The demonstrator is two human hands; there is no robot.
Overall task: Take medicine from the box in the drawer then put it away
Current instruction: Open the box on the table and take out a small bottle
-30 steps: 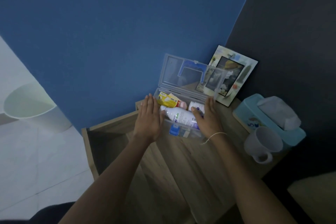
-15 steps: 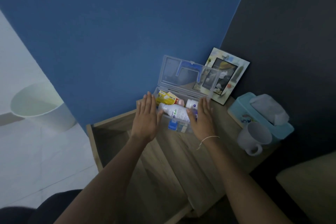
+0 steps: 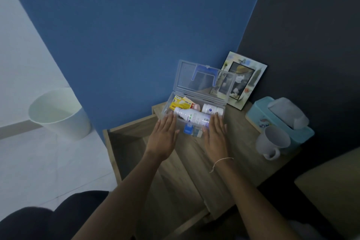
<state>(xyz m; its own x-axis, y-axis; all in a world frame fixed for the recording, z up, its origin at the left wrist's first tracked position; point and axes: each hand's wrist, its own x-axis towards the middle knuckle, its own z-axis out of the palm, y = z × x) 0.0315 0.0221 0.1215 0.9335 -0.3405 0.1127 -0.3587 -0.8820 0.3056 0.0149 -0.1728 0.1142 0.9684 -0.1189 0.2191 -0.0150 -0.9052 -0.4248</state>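
A clear plastic medicine box stands on the wooden bedside table, its lid raised toward the wall. Inside lie a long white bottle, a smaller white bottle, a yellow packet and a pink-capped item. A blue latch hangs on the front wall. My left hand lies flat with fingers extended, its fingertips at the box's front left corner. My right hand lies flat against the box's front right. Neither hand holds anything. The drawer stands pulled out at the left.
A picture frame leans against the wall behind the box. A teal tissue box and a white mug stand at the right of the table. A white waste bin sits on the floor at the left.
Both hands have drawn back slightly toward me along the front of the box, fingers still flat. The lid has stayed raised. The camera has shifted a little.
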